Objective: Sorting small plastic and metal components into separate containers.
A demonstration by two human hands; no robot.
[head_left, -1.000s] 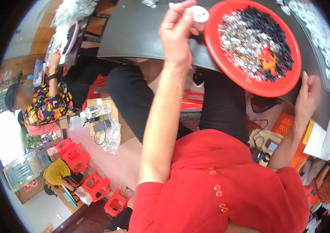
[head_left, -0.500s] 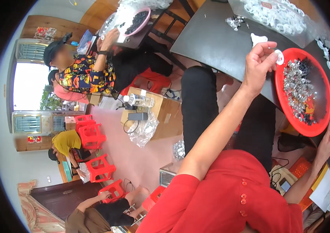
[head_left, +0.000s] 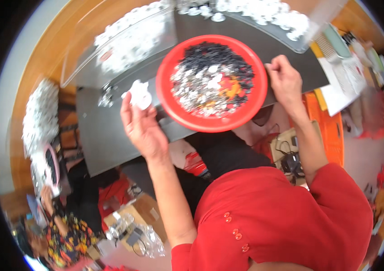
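A red round basin (head_left: 167, 106) sits on the dark table, holding black pieces, shiny silver pieces and a few orange-looking patches. To its left, my left hand (head_left: 146, 133) is raised with a small white round plastic piece (head_left: 142, 98) at its fingertips. Another white shape lies just behind that piece, and blur makes the two hard to separate. At the basin's right rim is my right hand (head_left: 287, 83), its fingers curled in. What they hold, if anything, is hidden.
Clear bins of white parts, one at the back left (head_left: 133, 58) and one at the back right (head_left: 264, 27), stand on the dark table (head_left: 106, 144). Small silver pieces (head_left: 106, 95) lie near the left bin. An orange crate (head_left: 329, 135) and papers (head_left: 343, 90) are at right. Another person (head_left: 65, 235) sits lower left.
The view has swung right, bringing the basin to the middle. My right hand has come up beside the basin's rim with fingers curled. My left hand still holds up the white piece.
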